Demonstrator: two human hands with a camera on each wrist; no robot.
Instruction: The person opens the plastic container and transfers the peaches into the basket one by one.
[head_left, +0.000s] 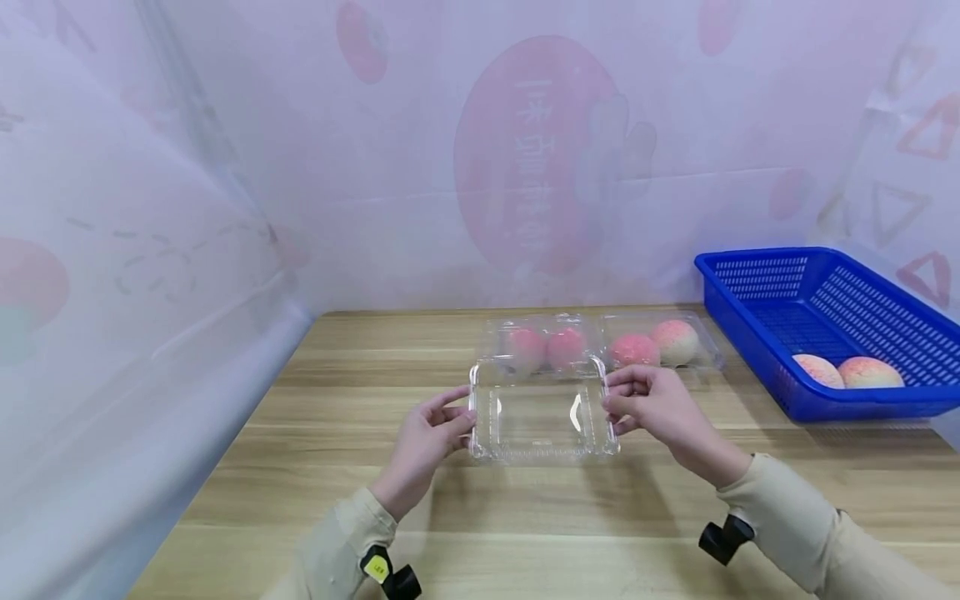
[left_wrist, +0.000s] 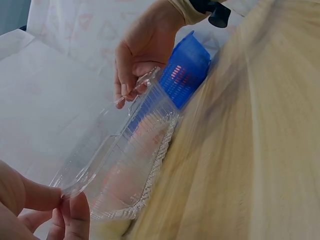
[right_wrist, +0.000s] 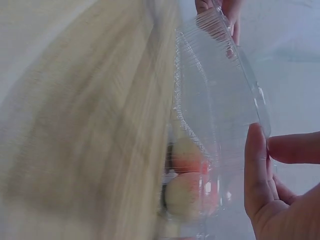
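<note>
Wooden worktop [head_left: 570,533]. Blue basket [head_left: 885,405] far right. You've got a clear container [head_left: 536,414] above mid-worktop; two clear packs [head_left: 707,354] just beyond. Fingers of your left hand [head_left: 429,440] pinch the container's left edge, right hand [head_left: 666,410] its right. Peaches [head_left: 870,373]: two per pack, two showing in basket.

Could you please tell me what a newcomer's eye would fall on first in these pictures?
Most likely the bright blue basket at the right, with two peaches in its near end. Next comes the clear box in the centre, pinched between left hand and right hand. Behind it, two similar boxes hold pinker peaches.
</note>
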